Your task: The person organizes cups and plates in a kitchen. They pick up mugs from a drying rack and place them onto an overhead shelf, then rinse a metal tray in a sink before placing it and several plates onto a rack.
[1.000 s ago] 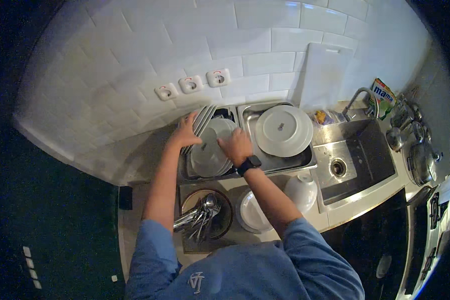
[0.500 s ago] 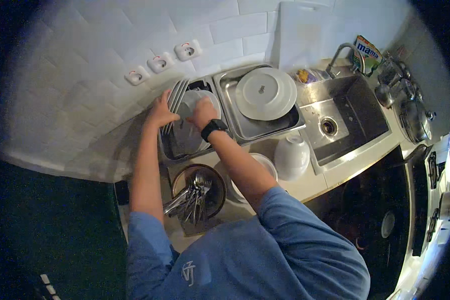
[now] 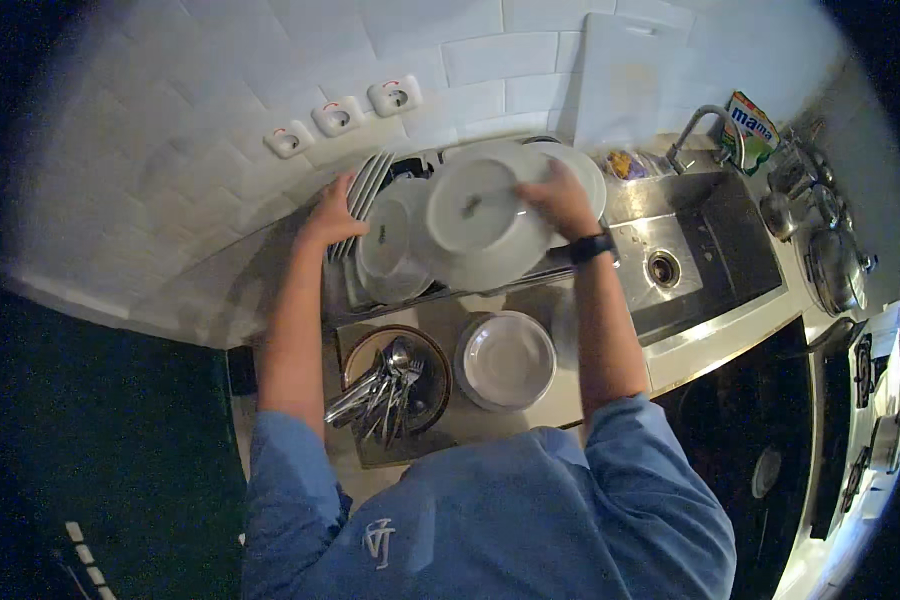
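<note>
My right hand grips a white plate by its right edge and holds it tilted, underside up, over the metal trays. On the left, my left hand is closed round the side of several white plates standing on edge in a row. Beside that row another white plate leans in the left tray, its underside showing. Behind the held plate, upturned white plates lie in the right metal tray, partly hidden.
Cutlery lies in a round brown-rimmed bowl at the front; white dishes are stacked beside it. To the right are the steel sink, a faucet and pots. A white cutting board leans against the tiled wall.
My right hand has lifted a plate out of the left tray and carried it to the right. My left hand stays by the row of upright plates.
</note>
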Demonstrator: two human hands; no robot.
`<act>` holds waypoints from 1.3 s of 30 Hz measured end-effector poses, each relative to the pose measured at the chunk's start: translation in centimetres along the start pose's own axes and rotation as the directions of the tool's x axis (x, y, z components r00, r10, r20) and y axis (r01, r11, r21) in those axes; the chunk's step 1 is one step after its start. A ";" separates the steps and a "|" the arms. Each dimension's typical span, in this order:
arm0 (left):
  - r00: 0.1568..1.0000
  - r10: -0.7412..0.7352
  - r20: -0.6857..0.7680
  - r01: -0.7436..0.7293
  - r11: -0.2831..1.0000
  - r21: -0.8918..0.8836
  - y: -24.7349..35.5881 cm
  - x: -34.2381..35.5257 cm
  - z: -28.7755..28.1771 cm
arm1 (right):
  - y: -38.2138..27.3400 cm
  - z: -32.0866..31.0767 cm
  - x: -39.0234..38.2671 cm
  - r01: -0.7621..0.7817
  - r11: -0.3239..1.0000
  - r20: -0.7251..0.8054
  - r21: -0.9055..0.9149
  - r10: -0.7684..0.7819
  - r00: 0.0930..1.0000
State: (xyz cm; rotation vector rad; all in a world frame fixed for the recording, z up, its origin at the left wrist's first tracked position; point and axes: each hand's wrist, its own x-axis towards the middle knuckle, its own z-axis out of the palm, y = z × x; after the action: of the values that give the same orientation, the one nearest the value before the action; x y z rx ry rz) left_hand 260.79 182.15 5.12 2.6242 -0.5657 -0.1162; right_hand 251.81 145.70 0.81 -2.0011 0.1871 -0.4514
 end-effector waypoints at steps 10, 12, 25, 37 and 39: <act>1.000 -0.022 0.018 0.022 0.999 -0.030 -2.0 0.5 0.8 | 6.9 -5.1 4.3 -0.052 0.998 -0.179 0.037 0.057 0.982; 0.999 -0.027 -0.022 0.028 1.000 0.014 -3.3 -0.5 0.6 | 5.1 -3.0 3.5 -0.035 0.996 -0.151 0.082 0.048 0.987; 0.997 -0.081 -0.002 0.081 0.997 0.002 -1.9 -0.2 0.6 | 8.3 -0.9 5.0 -0.120 0.982 -0.108 -0.147 0.105 0.989; 0.997 -0.072 -0.009 0.073 0.997 0.024 -1.1 -0.6 0.2 | 6.0 -0.3 3.8 -0.158 0.632 -0.178 -0.759 0.033 0.984; 0.998 -0.067 0.001 0.067 0.998 -0.009 -1.1 -0.7 0.2 | 6.0 -0.2 3.5 -0.188 0.653 -0.197 -0.734 0.060 0.979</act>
State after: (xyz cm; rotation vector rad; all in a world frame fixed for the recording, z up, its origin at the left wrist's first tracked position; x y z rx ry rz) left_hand 260.53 183.23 4.49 2.6348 -0.4765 -0.1398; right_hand 255.29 141.68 -3.61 -2.7472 0.7103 -0.4869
